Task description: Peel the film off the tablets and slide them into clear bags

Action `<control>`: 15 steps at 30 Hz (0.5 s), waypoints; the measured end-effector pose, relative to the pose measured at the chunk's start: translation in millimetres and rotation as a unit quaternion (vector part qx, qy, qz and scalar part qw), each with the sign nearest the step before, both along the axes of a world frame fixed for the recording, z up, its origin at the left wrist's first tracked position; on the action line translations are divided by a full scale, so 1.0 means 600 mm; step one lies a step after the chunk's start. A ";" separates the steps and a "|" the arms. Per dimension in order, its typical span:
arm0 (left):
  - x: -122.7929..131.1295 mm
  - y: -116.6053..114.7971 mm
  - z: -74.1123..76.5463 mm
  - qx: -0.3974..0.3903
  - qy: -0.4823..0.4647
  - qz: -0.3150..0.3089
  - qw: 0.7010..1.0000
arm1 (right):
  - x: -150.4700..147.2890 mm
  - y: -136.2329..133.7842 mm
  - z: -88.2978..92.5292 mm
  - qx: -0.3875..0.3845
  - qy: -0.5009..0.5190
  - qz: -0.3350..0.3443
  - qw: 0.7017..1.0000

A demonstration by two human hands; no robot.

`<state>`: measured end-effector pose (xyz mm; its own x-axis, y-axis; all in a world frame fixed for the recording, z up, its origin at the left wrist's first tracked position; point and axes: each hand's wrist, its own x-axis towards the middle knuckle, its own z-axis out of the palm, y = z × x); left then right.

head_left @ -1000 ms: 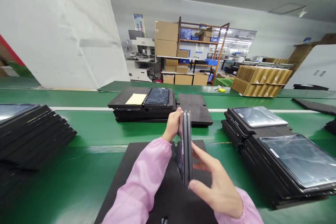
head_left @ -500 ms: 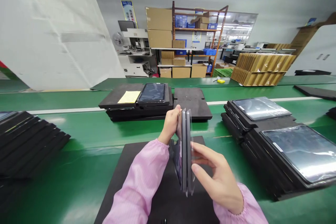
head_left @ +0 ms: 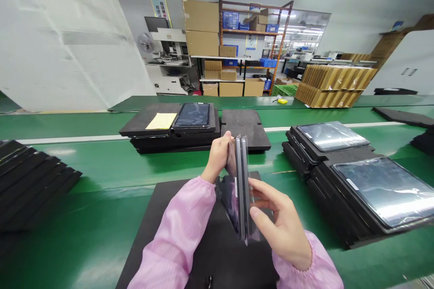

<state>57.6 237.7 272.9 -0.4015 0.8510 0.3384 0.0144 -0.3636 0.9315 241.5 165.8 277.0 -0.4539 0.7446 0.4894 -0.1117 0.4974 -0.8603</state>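
Observation:
Two thin tablets [head_left: 242, 189] in clear plastic film stand on edge, face to face, above a black foam board [head_left: 210, 235]. My left hand [head_left: 219, 156] is closed on their upper far end. On the right side, my right hand [head_left: 280, 221] has its thumb and fingers at the film and the near tablet's edge, with fingers bent and partly hidden behind the plastic. A white label shows on the left tablet's side.
Foam trays with wrapped tablets [head_left: 383, 189] are stacked at right. Behind stand more black trays [head_left: 152, 142] with a yellow sheet [head_left: 161, 121] and a tablet [head_left: 192, 114]. Another tray stack [head_left: 34, 185] is at left. Cardboard dividers [head_left: 334, 83] stand at back right.
The tablets have tilted slightly, showing more of the left one's face, and their lower end has risen a little. The head view has shifted slightly. Both hands keep nearly the same pose.

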 end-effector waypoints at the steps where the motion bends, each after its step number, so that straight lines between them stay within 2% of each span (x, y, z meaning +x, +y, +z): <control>1: 0.001 -0.001 0.001 0.004 0.002 -0.002 1.000 | 0.001 -0.002 0.000 0.008 -0.009 -0.002 1.000; 8: 0.007 -0.007 0.009 0.004 0.007 0.000 1.000 | 0.013 -0.018 -0.004 0.078 -0.107 -0.038 0.990; 15: 0.005 -0.006 0.005 0.000 -0.005 -0.002 1.000 | 0.012 -0.023 0.001 0.091 -0.158 -0.013 0.983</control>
<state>60.3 234.1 275.6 -0.4022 0.8528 0.3333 0.0029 -0.3628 0.9318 248.9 151.9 277.6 -0.5874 0.6703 0.4535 0.1615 0.6462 -0.7459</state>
